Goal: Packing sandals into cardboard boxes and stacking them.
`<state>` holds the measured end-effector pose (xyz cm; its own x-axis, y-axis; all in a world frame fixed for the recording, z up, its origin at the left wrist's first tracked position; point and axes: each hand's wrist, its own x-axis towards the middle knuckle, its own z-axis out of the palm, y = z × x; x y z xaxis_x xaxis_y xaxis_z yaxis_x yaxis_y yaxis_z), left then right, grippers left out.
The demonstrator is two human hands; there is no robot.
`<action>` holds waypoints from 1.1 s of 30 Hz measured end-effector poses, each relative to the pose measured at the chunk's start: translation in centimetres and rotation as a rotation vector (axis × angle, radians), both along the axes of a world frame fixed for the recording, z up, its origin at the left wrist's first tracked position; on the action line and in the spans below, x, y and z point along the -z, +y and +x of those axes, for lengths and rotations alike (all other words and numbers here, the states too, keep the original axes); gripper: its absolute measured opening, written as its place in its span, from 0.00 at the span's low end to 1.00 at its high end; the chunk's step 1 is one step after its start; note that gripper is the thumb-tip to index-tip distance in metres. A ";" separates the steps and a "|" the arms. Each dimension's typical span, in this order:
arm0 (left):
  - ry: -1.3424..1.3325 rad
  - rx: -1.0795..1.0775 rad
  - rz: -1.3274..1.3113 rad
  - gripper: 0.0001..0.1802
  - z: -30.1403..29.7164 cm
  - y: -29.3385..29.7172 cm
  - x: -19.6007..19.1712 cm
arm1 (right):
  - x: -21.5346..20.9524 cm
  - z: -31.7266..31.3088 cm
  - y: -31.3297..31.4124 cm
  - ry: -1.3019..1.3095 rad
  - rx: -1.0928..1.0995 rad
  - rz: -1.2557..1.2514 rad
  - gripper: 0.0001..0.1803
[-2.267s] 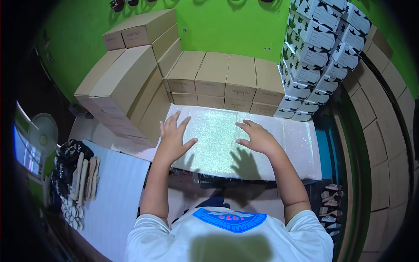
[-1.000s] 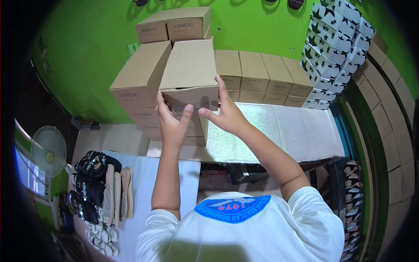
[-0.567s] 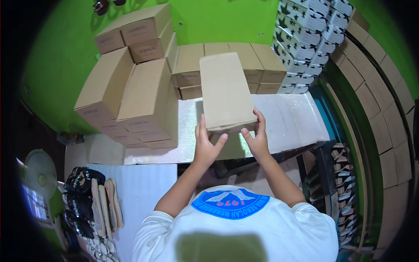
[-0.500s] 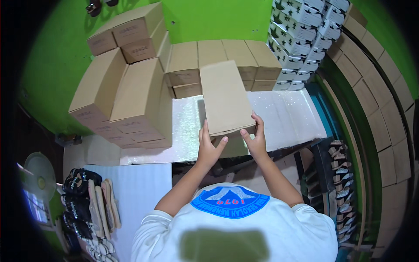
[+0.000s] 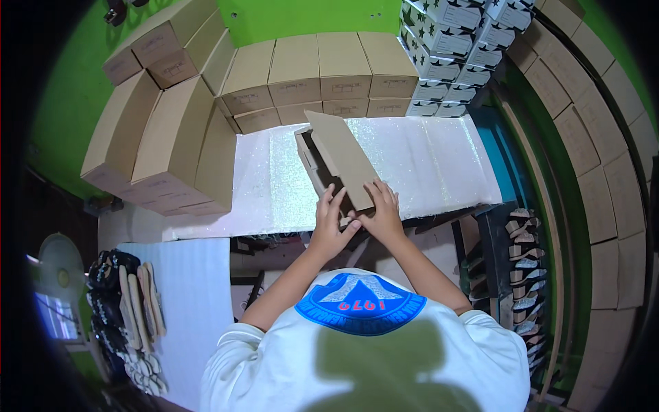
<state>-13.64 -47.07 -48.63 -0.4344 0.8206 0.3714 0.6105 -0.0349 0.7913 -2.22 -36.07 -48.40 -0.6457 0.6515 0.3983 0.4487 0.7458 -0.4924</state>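
A brown cardboard shoe box (image 5: 317,172) tilts over the near part of the glittery white tabletop (image 5: 439,161). Its lid (image 5: 349,154) has come up along the left side, and a dark gap shows between lid and box. My left hand (image 5: 331,230) grips the box at its near left corner, with the fingers along the side wall. Over the lid's near right edge my right hand (image 5: 382,211) is closed, its fingers on top and its thumb at the near end. The inside of the box is too dark to make out.
Closed brown boxes stand stacked at the left (image 5: 168,141) and in a row (image 5: 295,65) along the green wall. Star-patterned white boxes (image 5: 439,58) rise at the back right. Shoes and insoles (image 5: 137,302) lie on a pale sheet at left; a rack of shoes (image 5: 525,275) stands right.
The box was shut and held from both sides; its lid now stands up on the left. My right hand has shifted left onto the lid. The whole view has moved slightly.
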 end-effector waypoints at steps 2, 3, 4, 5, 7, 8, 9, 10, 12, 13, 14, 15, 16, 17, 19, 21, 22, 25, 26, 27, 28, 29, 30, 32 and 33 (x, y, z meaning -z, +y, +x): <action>0.029 0.076 0.004 0.37 0.8 1.0 -0.5 | 1.3 0.5 2.3 0.112 -0.046 -0.161 0.30; 0.029 0.069 0.004 0.37 0.9 1.5 -0.5 | 1.6 0.7 3.4 0.224 -0.082 -0.319 0.26; 0.175 0.036 -0.100 0.37 0.6 1.7 -0.3 | 2.0 1.0 4.1 0.333 -0.045 -0.346 0.20; 0.317 -0.003 -0.207 0.36 0.5 1.7 0.3 | 0.7 1.1 4.4 0.311 0.028 -0.463 0.19; 0.347 -0.067 -0.289 0.34 0.1 1.1 1.7 | 0.8 1.6 6.4 0.330 0.196 -0.709 0.25; 0.379 -0.050 -0.414 0.32 0.2 1.0 1.9 | 1.4 2.1 7.8 0.326 0.196 -0.709 0.25; 0.410 -0.034 -0.539 0.31 0.4 0.9 1.9 | 2.4 2.5 9.4 0.396 0.207 -0.651 0.31; 0.452 -0.063 -0.485 0.31 1.0 0.8 2.3 | 3.5 2.9 10.7 0.465 0.219 -0.593 0.38; 0.478 -0.048 -0.487 0.31 2.4 1.1 2.1 | 6.0 3.9 13.0 0.443 0.337 -0.560 0.43; 0.507 -0.030 -0.486 0.32 3.1 1.4 2.0 | 7.1 4.4 13.8 0.425 0.458 -0.524 0.48; 0.497 -0.060 -0.507 0.32 3.5 0.7 2.4 | 4.8 3.7 12.0 0.309 0.550 -0.574 0.53; 0.513 -0.049 -0.484 0.32 4.3 0.8 2.5 | 5.0 4.1 11.9 0.310 0.550 -0.577 0.53; 0.529 -0.036 -0.462 0.33 4.9 0.9 2.6 | 5.1 4.5 11.8 0.214 0.483 -0.360 0.51; 0.534 -0.031 -0.464 0.33 5.4 1.0 2.4 | 5.2 4.8 11.7 0.118 0.418 -0.147 0.49; 0.564 -0.006 -0.405 0.33 6.1 0.4 1.8 | 2.9 4.5 9.5 -0.030 0.274 -0.091 0.44; 0.547 -0.004 -0.392 0.31 6.0 0.0 0.9 | 0.2 3.9 6.1 -0.346 -0.009 0.024 0.38; 0.463 0.022 -0.351 0.30 5.4 0.1 0.8 | 0.1 3.8 5.1 -0.342 -0.001 0.022 0.38; 0.384 0.028 -0.330 0.27 2.8 0.4 0.6 | 0.5 4.3 3.6 -0.311 0.097 0.008 0.40; 0.422 -0.056 -0.374 0.27 1.6 0.6 0.5 | 0.8 4.5 3.7 -0.333 0.133 0.004 0.41; 0.460 -0.143 -0.421 0.27 0.3 0.7 0.4 | 0.9 4.6 3.7 -0.354 0.166 -0.002 0.43; 0.459 -0.140 -0.421 0.27 -1.2 0.8 0.5 | 0.8 4.7 3.9 -0.356 0.168 -0.003 0.43; 0.495 -0.232 -0.441 0.27 -2.7 0.7 0.9 | 0.4 4.7 4.0 -0.328 0.168 -0.139 0.44; 0.531 -0.322 -0.460 0.26 -3.7 0.4 1.0 | 0.2 4.9 4.3 -0.299 0.172 -0.275 0.44; 0.537 -0.292 -0.560 0.26 -4.9 -0.5 0.8 | 1.7 5.2 5.9 -0.236 0.096 -0.328 0.45; 0.546 -0.264 -0.657 0.25 -5.2 -0.5 0.3 | 2.5 5.2 7.0 -0.168 0.019 -0.377 0.45</action>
<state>-18.88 -47.53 -48.98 -0.5398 0.8387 0.0721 0.8318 0.5183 0.1988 2.98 -29.10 -50.90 -0.6675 0.7444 0.0196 0.5585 0.5179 -0.6480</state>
